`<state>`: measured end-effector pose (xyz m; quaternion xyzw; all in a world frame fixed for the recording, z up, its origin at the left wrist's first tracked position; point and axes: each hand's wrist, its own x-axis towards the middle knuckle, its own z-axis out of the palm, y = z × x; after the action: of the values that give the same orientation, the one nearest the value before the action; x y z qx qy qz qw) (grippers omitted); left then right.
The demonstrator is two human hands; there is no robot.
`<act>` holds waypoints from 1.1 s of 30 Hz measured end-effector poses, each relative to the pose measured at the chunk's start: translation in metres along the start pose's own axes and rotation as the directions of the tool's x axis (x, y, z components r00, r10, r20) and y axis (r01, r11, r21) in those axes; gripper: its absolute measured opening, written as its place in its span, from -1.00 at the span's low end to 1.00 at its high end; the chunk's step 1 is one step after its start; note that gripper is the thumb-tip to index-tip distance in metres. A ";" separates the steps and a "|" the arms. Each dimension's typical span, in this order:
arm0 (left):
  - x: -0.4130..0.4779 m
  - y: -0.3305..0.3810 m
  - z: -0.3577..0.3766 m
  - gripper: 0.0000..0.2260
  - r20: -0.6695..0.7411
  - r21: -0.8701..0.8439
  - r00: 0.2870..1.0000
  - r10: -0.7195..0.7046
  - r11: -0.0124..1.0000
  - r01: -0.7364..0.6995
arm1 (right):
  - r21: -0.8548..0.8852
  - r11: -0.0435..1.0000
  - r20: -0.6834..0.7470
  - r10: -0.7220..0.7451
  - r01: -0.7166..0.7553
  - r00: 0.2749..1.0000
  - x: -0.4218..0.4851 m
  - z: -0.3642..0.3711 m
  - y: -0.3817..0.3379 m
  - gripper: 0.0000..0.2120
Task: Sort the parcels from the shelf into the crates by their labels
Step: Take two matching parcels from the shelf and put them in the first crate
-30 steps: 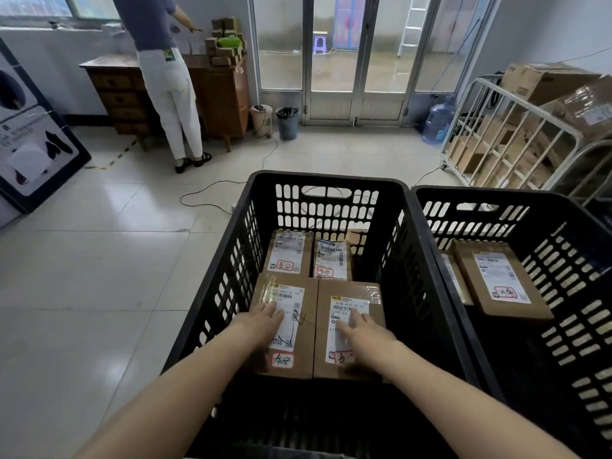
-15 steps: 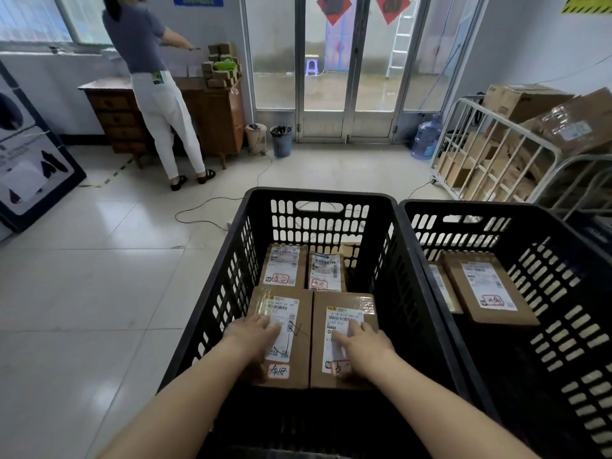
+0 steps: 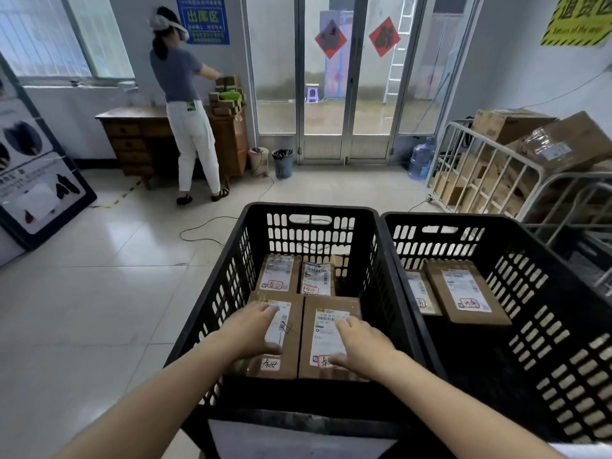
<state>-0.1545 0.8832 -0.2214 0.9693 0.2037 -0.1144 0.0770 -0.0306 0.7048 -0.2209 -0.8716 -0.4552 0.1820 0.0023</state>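
Two black slotted crates stand side by side before me. The left crate holds several brown parcels with white labels: two near ones, left and right, and two smaller ones behind. My left hand lies flat on the near left parcel, fingers spread. Flat on the near right parcel's label rests my right hand. Neither hand grips anything. The right crate holds a large parcel lying partly over another.
A person stands at a wooden desk at the back left. A cable runs over the tiled floor. A metal cage trolley full of cartons stands at the right, a water bottle beside it.
The view has tilted up, so the crates sit lower in the frame. Both hands stay flat on the two near parcels.
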 end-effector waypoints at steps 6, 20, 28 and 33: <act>-0.012 0.019 -0.020 -0.14 -0.076 -0.024 0.997 0.002 1.000 -0.004 | -0.007 0.998 -0.079 -0.064 0.064 0.995 -0.022 -0.014 0.001 -0.30; -0.038 0.048 -0.053 -0.23 -0.096 -0.067 0.987 0.131 0.988 -0.138 | 0.131 0.985 -0.257 0.143 -0.112 0.956 -0.103 -0.046 0.002 -0.34; -0.047 0.081 -0.057 -0.27 -0.137 0.002 0.953 0.271 0.962 -0.273 | 0.212 0.918 -0.294 0.387 -0.335 0.874 -0.173 -0.031 0.011 -0.34; -0.059 0.128 -0.050 -0.30 -0.135 0.026 0.924 0.357 0.934 -0.357 | 0.289 0.832 -0.263 0.546 -0.475 0.796 -0.228 -0.018 0.028 -0.33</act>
<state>-0.1451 0.7549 -0.1448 0.9957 0.0286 -0.0315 0.0819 -0.1210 0.5103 -0.1373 -0.9748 -0.1733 0.0716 0.1211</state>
